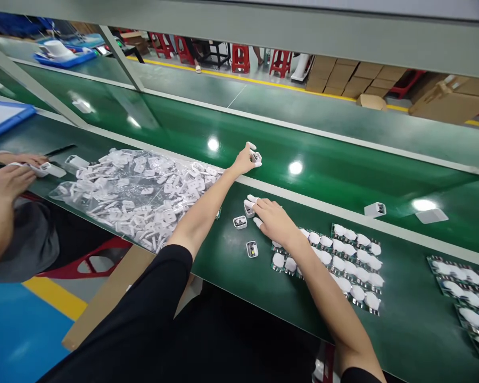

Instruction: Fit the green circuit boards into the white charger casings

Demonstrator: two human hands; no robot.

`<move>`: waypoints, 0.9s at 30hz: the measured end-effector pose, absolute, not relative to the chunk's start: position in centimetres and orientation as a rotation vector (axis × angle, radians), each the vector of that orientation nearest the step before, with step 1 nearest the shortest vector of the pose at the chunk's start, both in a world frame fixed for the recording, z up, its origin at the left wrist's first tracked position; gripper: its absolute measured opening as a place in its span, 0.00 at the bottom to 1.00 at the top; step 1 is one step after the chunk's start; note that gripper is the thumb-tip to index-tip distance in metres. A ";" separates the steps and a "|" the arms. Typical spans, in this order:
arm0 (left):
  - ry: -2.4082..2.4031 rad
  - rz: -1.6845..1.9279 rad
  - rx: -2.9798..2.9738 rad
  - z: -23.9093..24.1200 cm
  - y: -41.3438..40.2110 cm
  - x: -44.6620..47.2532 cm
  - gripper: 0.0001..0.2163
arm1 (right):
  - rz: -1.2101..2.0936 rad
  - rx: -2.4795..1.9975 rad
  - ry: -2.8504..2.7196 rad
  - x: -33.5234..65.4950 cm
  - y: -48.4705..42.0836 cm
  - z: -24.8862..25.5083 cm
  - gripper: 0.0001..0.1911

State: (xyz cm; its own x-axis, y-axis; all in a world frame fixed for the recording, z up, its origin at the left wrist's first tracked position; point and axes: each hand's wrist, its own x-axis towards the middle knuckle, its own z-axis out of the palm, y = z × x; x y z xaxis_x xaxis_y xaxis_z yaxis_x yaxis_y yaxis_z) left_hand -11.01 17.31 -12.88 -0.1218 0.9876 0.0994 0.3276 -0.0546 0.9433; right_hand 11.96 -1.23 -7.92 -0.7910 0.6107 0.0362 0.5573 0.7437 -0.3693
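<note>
My left hand [244,160] reaches out over the green conveyor belt, its fingers closed round a small white plastic housing [257,157] with dark parts inside. White finger cots cover some fingertips on both hands. Closer in, my right hand [272,219] has its thumb and fingers around another white housing [248,210], which stands on the table. Just beside it lie a white housing with a dark inside [240,222] and another open white housing [252,249]. Under and beside my right forearm are panels of green circuit boards [359,271] bearing round white pads.
A clear plastic bag [151,191] of loose white parts spreads to the left. Further left, another person's hands [11,178] hold a white housing. More white housings [375,209] ride on the belt [335,186]. Further board panels [467,298] lie far right; a metal shelf beam [239,32] crosses above.
</note>
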 end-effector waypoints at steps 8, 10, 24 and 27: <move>1.319 1.839 1.360 -6.3 13.3 -12.1 0.22 | 0.653 -0.989 -2.632 12.7 0.4 -8.9 0.21; 1.138 1.955 1.336 -4.0 11.1 -11.3 0.21 | 0.675 -1.029 -2.525 14.2 1.1 -7.8 0.21; 0.823 1.302 1.597 -1.8 3.7 -2.5 0.12 | 0.662 -1.232 -1.589 20.0 1.9 -1.1 0.27; 0.895 1.081 2.029 -1.3 2.1 -2.1 0.23 | 0.607 -1.309 -1.518 19.7 2.2 -1.8 0.29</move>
